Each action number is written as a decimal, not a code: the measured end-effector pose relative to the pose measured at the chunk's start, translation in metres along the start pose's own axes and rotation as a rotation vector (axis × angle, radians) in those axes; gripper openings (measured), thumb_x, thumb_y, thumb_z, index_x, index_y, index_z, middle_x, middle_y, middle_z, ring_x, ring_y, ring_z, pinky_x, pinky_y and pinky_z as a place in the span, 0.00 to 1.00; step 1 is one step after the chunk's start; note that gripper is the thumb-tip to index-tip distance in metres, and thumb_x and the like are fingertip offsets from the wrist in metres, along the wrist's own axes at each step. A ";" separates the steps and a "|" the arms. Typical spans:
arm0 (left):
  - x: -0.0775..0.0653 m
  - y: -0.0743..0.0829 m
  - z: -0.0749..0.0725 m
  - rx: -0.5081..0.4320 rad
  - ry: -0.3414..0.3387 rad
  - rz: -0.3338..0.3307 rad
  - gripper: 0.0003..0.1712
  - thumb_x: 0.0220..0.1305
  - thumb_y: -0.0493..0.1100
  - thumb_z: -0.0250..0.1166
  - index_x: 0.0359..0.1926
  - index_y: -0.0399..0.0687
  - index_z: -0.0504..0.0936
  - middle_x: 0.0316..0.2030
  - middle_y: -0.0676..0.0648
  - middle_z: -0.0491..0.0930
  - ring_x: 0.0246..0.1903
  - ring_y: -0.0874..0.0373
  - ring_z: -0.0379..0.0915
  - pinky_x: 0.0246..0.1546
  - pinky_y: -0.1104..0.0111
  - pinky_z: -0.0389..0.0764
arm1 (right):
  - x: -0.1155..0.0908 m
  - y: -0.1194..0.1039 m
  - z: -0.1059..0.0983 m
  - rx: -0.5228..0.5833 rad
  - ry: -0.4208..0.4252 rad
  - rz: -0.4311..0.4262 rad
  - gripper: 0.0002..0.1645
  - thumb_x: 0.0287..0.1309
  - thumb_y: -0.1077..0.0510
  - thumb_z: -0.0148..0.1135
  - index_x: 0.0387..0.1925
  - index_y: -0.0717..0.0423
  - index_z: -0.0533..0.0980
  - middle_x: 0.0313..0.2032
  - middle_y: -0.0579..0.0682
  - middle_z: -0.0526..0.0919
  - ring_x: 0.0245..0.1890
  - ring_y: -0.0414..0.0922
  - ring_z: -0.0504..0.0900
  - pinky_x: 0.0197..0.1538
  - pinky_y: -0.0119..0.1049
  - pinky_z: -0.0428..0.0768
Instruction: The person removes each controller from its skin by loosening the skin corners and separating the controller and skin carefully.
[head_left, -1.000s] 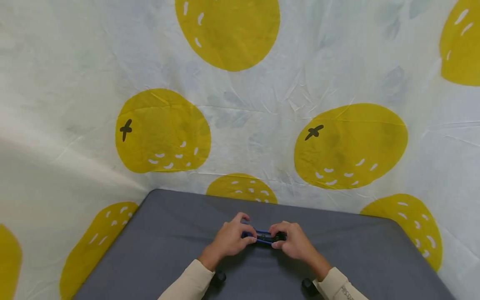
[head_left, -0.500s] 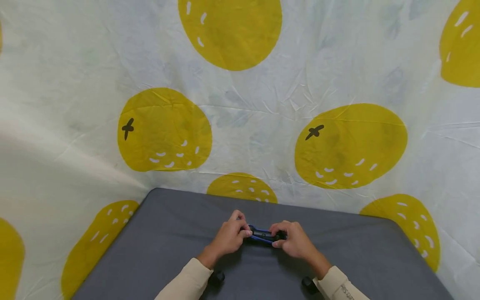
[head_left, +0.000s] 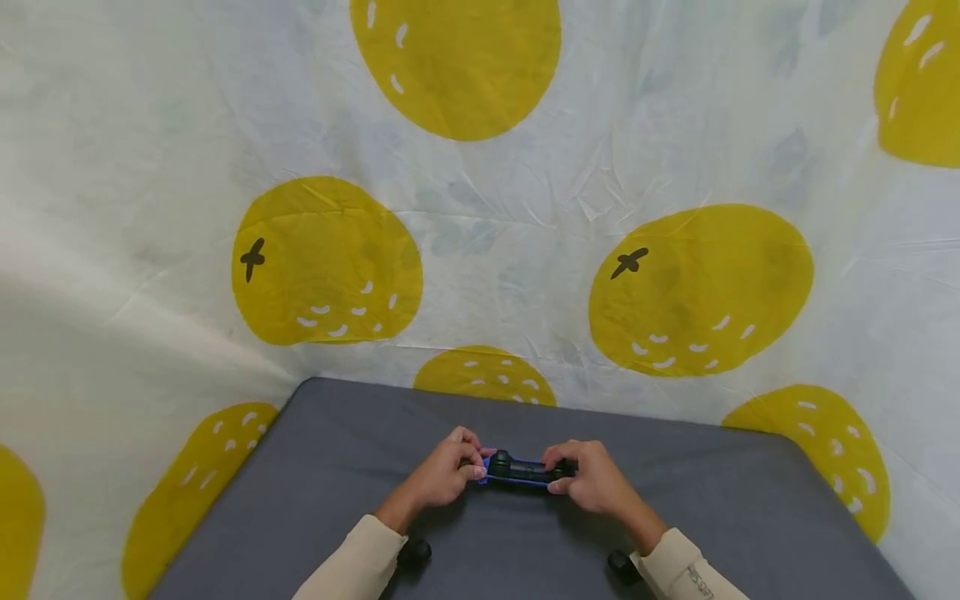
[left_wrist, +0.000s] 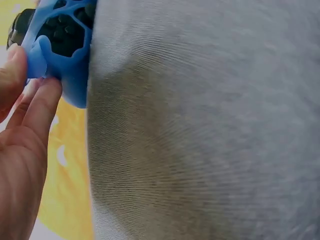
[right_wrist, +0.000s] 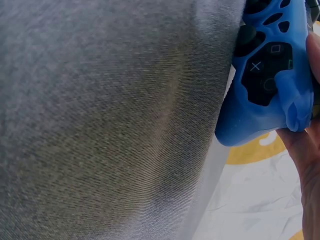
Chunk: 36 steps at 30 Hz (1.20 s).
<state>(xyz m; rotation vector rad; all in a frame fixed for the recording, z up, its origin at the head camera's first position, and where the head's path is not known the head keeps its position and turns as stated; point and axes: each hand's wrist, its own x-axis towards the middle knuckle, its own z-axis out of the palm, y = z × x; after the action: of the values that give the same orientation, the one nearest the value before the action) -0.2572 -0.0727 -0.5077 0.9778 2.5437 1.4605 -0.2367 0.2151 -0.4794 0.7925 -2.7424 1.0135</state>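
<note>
A black game controller (head_left: 527, 472) is held between both hands just over the grey surface, its shoulder-button side turned up in the head view. Around it sits a blue silicone cover (left_wrist: 75, 82), through whose openings the black pad buttons (left_wrist: 61, 34) show. My left hand (head_left: 444, 471) pinches a flap of the cover between thumb and fingers at the left end. At the other end, my right hand (head_left: 596, 477) grips the controller. Its face buttons (right_wrist: 265, 72) appear in the right wrist view, where the cover's edge (right_wrist: 295, 102) is folded back beside them.
A grey cloth-covered table (head_left: 337, 450) lies under the hands. Behind it hangs a white sheet (head_left: 510, 275) printed with yellow fruit. Small black devices (head_left: 415, 553) show beneath the wrists.
My left hand has shifted left, from over the controller's left end to the cover's outer edge. More of the black top shows between the hands; my right hand stays nearly still.
</note>
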 end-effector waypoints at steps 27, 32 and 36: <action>0.000 0.008 -0.002 0.047 0.158 -0.287 0.26 0.48 0.38 0.85 0.43 0.40 0.79 0.44 0.43 0.83 0.43 0.51 0.82 0.43 0.58 0.83 | -0.001 0.001 -0.004 -0.003 0.017 0.007 0.13 0.45 0.66 0.81 0.29 0.47 0.86 0.40 0.44 0.92 0.45 0.49 0.88 0.46 0.40 0.85; 0.007 0.013 0.006 0.069 0.033 -0.219 0.39 0.51 0.45 0.84 0.64 0.45 0.81 0.63 0.43 0.82 0.59 0.43 0.80 0.58 0.48 0.81 | -0.002 0.004 -0.004 0.129 0.004 0.066 0.14 0.46 0.65 0.82 0.36 0.49 0.88 0.42 0.47 0.91 0.46 0.46 0.88 0.49 0.38 0.86; 0.013 0.011 0.016 0.126 0.023 -0.196 0.35 0.51 0.48 0.84 0.61 0.51 0.86 0.63 0.43 0.83 0.59 0.45 0.82 0.58 0.52 0.83 | -0.009 0.007 -0.004 0.227 -0.031 0.073 0.19 0.48 0.65 0.82 0.43 0.51 0.87 0.46 0.50 0.90 0.50 0.47 0.87 0.53 0.40 0.87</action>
<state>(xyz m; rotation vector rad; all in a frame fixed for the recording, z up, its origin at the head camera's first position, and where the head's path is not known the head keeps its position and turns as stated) -0.2563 -0.0492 -0.5045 0.7038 2.6867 1.2803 -0.2331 0.2260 -0.4823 0.7473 -2.7332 1.3569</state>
